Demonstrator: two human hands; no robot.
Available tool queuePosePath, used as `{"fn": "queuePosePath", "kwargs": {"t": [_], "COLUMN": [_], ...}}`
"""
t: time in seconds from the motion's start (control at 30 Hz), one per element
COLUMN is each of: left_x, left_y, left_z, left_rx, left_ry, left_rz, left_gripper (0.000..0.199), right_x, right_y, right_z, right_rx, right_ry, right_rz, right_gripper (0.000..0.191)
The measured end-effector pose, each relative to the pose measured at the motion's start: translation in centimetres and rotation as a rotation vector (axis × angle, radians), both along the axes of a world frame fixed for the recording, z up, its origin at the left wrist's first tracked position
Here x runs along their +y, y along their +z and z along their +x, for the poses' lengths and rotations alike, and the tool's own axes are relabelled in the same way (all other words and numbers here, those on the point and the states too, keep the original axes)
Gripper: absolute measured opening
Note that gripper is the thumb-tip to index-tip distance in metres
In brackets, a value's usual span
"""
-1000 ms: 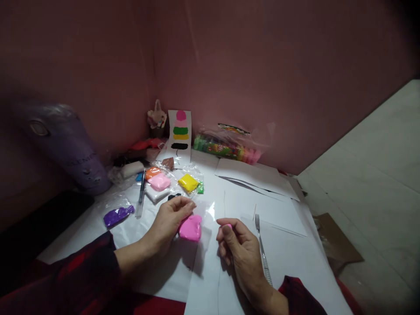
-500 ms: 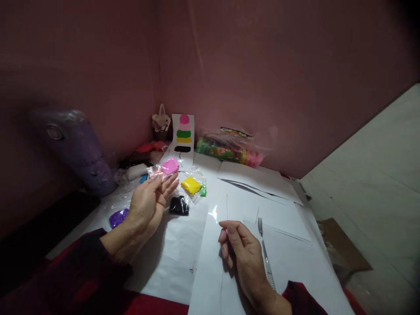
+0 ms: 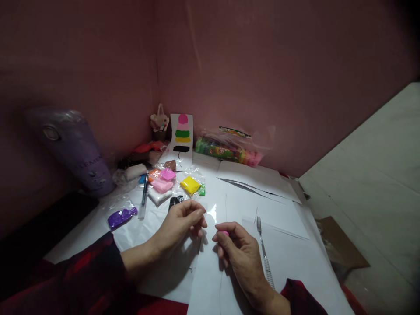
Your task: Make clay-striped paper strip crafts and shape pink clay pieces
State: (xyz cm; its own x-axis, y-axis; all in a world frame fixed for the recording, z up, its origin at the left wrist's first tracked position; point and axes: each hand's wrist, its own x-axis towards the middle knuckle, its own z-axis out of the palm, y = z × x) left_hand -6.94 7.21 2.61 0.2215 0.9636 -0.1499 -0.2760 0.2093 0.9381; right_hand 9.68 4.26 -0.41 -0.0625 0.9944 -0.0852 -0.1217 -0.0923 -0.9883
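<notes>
A small lump of bright pink clay (image 3: 224,233) is pinched between the thumb and forefinger of my right hand (image 3: 241,251), its lower part hidden by the fingers. My left hand (image 3: 183,221) hovers to its left, fingers loosely curled, with nothing visible in them. Behind that hand, a black clay packet (image 3: 176,201) is partly covered. Farther back lie a yellow packet (image 3: 190,185), a bright pink packet (image 3: 167,174) and a paler pink one (image 3: 161,185). A metal fork (image 3: 264,251) rests just right of my right hand.
At the back, a painted paper (image 3: 182,134) with coloured shapes leans upright beside a bag of coloured sticks (image 3: 229,151). A purple bottle (image 3: 78,153) stands left. A pen (image 3: 143,197) and purple packet (image 3: 122,217) lie nearer. White sheets (image 3: 278,258) cover the table.
My left hand has moved right and toward me from the pink packets, its outstretched fingers now curled. My right hand stays almost in place; more of its pink clay shows.
</notes>
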Motion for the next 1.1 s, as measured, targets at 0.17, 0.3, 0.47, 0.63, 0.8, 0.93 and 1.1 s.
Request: {"fn": "queuePosePath", "kwargs": {"t": [0.17,0.3,0.47,0.63,0.8,0.93,1.1], "left_x": [-0.4,-0.9,-1.2,-1.4,-1.5,-1.4,-1.3], "left_y": [-0.3,-0.3,-0.4,-0.4,-0.2,-0.1,0.0], "left_z": [0.5,0.9,1.1,1.1,0.9,0.6,0.4], "left_rx": [0.135,0.191,0.263,0.365,0.401,0.331,0.345], "left_ry": [-0.147,-0.221,-0.274,-0.285,-0.335,-0.342,-0.298], "left_rz": [0.056,0.016,-0.076,-0.065,-0.051,-0.032,0.044], "left_gripper": [0.032,0.035,0.028,0.021,0.021,0.027,0.032], "right_x": [-0.2,-0.5,-0.9,-1.0,-1.1,-1.1,-1.2], "right_y": [0.1,-0.1,-0.1,-0.3,-0.4,0.2,0.6], "right_z": [-0.3,-0.1,0.2,0.3,0.4,0.3,0.2], "right_rx": [-0.017,-0.068,-0.255,-0.323,-0.402,-0.358,-0.305], "right_ry": [0.011,0.081,0.136,0.174,0.153,0.159,0.148], "right_rz": [0.006,0.110,0.232,0.295,0.318,0.313,0.296], "right_gripper": [0.028,0.018,0.018,0.009,0.007,0.004,0.007]}}
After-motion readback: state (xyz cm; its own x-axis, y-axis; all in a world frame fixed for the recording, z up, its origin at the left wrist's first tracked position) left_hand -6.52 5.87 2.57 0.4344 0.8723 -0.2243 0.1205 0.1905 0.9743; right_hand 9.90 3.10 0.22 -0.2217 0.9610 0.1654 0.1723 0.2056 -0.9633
